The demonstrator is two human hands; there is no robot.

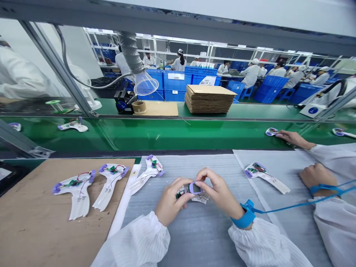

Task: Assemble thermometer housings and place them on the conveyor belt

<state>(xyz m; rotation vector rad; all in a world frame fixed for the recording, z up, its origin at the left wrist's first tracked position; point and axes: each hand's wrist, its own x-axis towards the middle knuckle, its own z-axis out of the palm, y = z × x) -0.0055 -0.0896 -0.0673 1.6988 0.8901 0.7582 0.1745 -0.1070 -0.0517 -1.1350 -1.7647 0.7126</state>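
Above the grey mat (pixel 191 237), my left hand (pixel 171 200) is closed around a white plastic housing half (pixel 200 198) with a green circuit board (pixel 180 193) in it. At its top sits a small display in a purple frame (pixel 196 188). My right hand (pixel 218 191), wearing a blue wrist strap (pixel 245 215), pinches the display's upper right edge. Fingers hide much of the housing. A similar pistol-shaped housing half (pixel 148 171), with purple ends, board and wires, lies on the mat left of my hands.
Two more housing halves (pixel 78 191) (pixel 111 181) lie on the cardboard (pixel 33 207) at left. Another (pixel 265 176) rests to the right. A co-worker's hand (pixel 294 139) touches a part on the green belt (pixel 211 135). Behind are stacked cardboard sheets (pixel 210 102) and a fume funnel (pixel 145 84).
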